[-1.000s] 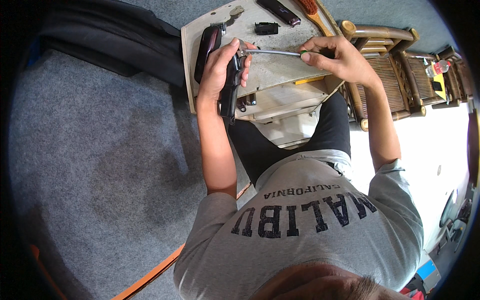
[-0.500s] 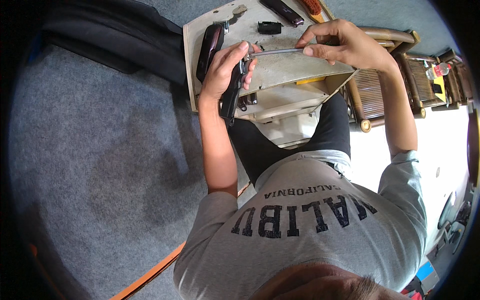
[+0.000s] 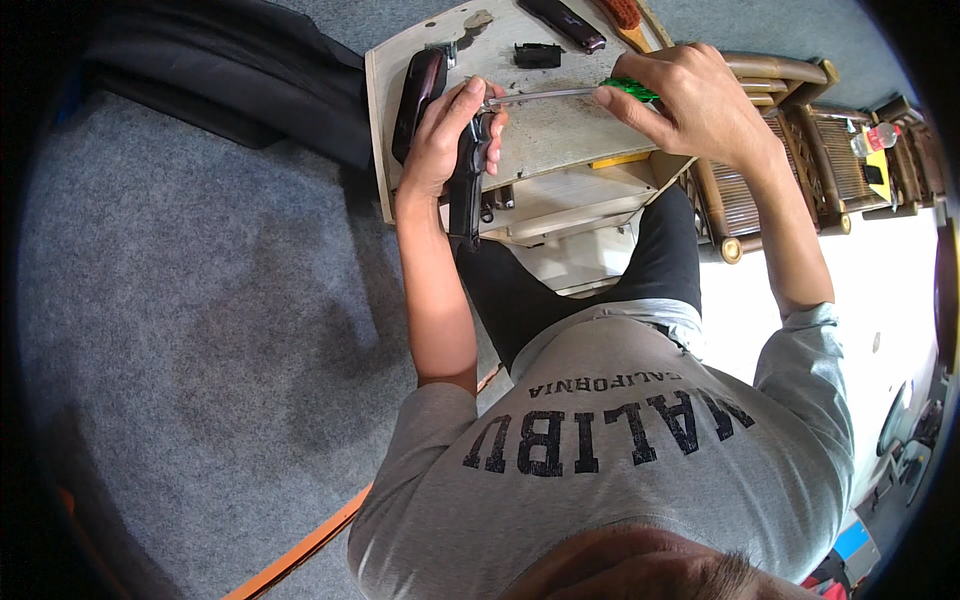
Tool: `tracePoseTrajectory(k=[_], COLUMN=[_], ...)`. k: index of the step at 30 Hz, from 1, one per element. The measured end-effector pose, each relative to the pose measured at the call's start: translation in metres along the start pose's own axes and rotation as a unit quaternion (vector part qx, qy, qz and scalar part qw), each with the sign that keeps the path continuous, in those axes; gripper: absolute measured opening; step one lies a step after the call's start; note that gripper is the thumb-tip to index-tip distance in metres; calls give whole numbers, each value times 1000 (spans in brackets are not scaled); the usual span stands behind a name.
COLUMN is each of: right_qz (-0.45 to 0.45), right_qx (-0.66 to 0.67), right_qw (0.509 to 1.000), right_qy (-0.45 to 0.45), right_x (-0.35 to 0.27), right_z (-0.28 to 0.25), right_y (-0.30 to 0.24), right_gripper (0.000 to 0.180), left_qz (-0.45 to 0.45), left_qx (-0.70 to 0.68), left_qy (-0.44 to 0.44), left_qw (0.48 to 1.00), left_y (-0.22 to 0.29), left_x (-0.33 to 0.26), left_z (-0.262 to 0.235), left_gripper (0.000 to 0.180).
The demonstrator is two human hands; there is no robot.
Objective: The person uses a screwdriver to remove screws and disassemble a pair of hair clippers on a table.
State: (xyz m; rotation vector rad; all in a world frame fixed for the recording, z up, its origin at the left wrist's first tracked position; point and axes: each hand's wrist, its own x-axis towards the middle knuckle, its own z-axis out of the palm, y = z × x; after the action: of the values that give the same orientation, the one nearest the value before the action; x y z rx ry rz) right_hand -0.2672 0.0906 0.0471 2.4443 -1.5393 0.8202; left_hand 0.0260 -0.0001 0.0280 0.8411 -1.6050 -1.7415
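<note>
A dark, elongated handheld device (image 3: 466, 180), which looks like a hair clipper body, stands upright over the near edge of a small pale board table (image 3: 560, 135). The left hand (image 3: 445, 140) is wrapped firmly around its upper part, fingers curled tight. The right hand (image 3: 690, 100) pinches the green handle of a screwdriver (image 3: 570, 94), whose metal shaft runs level to the left until its tip meets the top of the device, just by the left thumb. Beside the left hand, a second dark clipper casing (image 3: 418, 90) lies on the table. Farther back sit a small black part (image 3: 537, 54) and another dark casing (image 3: 562, 22). A bamboo chair (image 3: 790, 130) stands to the right, grey carpet (image 3: 190, 320) spreads to the left.
</note>
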Motion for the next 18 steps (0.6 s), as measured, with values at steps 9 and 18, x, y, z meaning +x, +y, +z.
tracePoseTrajectory(k=[9,18], right_qz=[-77,-5], right_qx=[-85,-61], right_qw=[992,998], right_qy=[52,-3], right_x=[2,0], right_z=[-14,-11], right_y=[4,-3], right_gripper=[38,41], left_qz=[-10,-16], left_qx=[24,8], left_qy=[-12,-13], left_qw=[1000,1000], left_y=[-1,-1], left_x=[0,0], left_z=[-3,-4], left_gripper=[47,43])
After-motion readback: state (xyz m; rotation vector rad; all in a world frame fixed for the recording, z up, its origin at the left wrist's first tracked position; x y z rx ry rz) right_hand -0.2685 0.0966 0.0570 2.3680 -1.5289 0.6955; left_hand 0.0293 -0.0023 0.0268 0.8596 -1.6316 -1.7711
